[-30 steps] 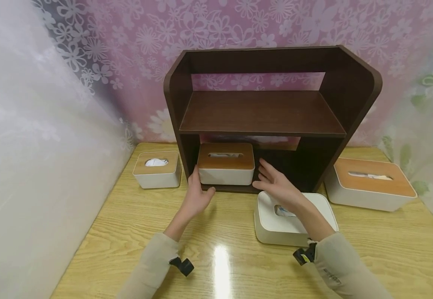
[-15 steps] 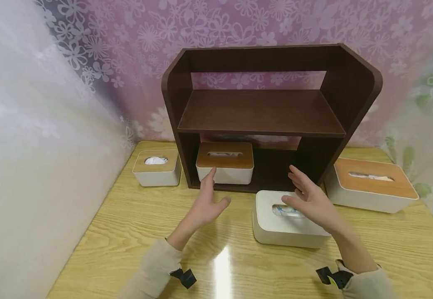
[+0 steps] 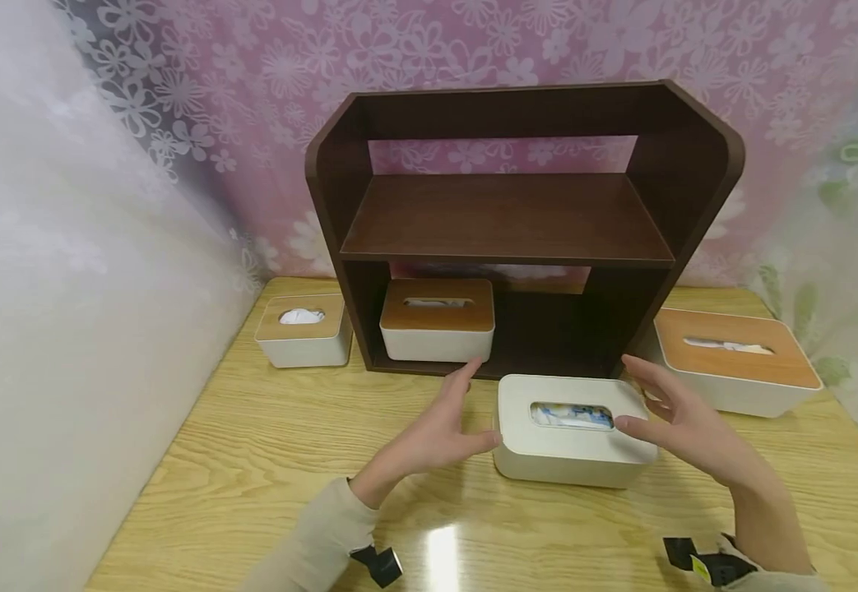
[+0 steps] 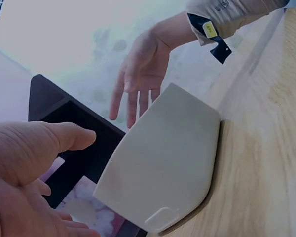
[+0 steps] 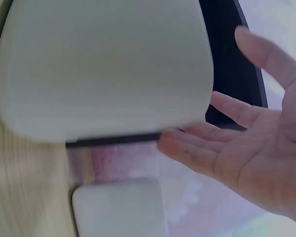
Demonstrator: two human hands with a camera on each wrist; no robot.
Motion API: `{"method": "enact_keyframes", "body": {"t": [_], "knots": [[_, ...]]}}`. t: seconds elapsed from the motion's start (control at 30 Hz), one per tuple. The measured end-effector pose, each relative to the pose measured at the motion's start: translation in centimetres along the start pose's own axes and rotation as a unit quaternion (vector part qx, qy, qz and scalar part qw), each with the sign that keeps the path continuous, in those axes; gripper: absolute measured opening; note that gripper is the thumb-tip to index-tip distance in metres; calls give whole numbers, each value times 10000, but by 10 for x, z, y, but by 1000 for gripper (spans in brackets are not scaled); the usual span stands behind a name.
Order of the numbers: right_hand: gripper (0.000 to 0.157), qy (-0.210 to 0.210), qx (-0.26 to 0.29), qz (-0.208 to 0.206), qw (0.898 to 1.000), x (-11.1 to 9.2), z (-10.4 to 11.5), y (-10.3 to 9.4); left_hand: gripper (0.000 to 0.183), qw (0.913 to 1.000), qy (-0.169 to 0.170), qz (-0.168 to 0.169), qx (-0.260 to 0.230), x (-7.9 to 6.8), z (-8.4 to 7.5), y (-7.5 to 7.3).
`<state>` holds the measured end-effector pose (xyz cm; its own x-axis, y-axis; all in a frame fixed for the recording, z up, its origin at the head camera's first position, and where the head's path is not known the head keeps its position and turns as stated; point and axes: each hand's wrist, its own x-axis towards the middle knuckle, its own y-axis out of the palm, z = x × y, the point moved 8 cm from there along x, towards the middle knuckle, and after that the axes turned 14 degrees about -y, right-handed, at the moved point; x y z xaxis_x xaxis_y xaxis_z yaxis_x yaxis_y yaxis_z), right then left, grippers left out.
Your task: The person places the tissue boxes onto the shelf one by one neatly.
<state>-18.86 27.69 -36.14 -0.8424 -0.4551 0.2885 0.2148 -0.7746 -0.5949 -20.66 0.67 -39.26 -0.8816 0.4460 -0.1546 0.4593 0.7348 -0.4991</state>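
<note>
A white tissue box (image 3: 572, 469) with a white lid stands on the table in front of the shelf; printed tissue shows in its slot. At its left end is my left hand (image 3: 436, 436), fingers spread and thumb tip right by the box's side. My right hand (image 3: 702, 432) is at the opposite end, its thumb over the lid's right part and its fingers extended behind. In the left wrist view the box's end panel (image 4: 163, 153) faces my open palm. The right wrist view shows my right fingers (image 5: 197, 148) spread beside the box.
On the dark brown two-tier shelf (image 3: 510, 215), a wood-lidded tissue box (image 3: 438, 344) sits at the lower left. A small wood-lidded box (image 3: 304, 353) stands left of the shelf, a larger one (image 3: 739, 386) right of it. A white wall (image 3: 66, 329) bounds the left side.
Both hands have moved right and toward me, from beside the wood-lidded box on the lower tier to the two ends of the white-lidded box. The boxes stay in place.
</note>
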Motion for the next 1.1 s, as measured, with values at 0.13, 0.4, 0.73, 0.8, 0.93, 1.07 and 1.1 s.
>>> {"method": "enact_keyframes", "body": {"t": [0.13, 0.4, 0.73, 0.8, 0.93, 1.07, 1.1], "knots": [[89, 168, 202, 182, 9995, -12, -9, 1, 102, 9996, -89, 240, -138, 1, 3, 10], [82, 308, 815, 187, 9960, -22, -25, 7, 99, 9977, -447, 230, -460, 4, 12, 21], [62, 388, 1615, 39, 9861, -35, -46, 4, 86, 9920, -565, 144, -1120, 7, 14, 29], [59, 468, 1692, 76, 9844, -38, -49, 4, 84, 9906, -611, 215, -1202, 8, 14, 32], [59, 334, 1905, 266, 9808, -41, -50, 7, 82, 9892, -683, 287, -1264, 8, 14, 37], [65, 139, 2103, 383, 9768, -42, -51, 10, 81, 9920, -601, 332, -1059, 7, 13, 40], [66, 126, 2145, 371, 9759, -43, -52, 10, 81, 9928, -556, 337, -1007, 7, 12, 40]]}}
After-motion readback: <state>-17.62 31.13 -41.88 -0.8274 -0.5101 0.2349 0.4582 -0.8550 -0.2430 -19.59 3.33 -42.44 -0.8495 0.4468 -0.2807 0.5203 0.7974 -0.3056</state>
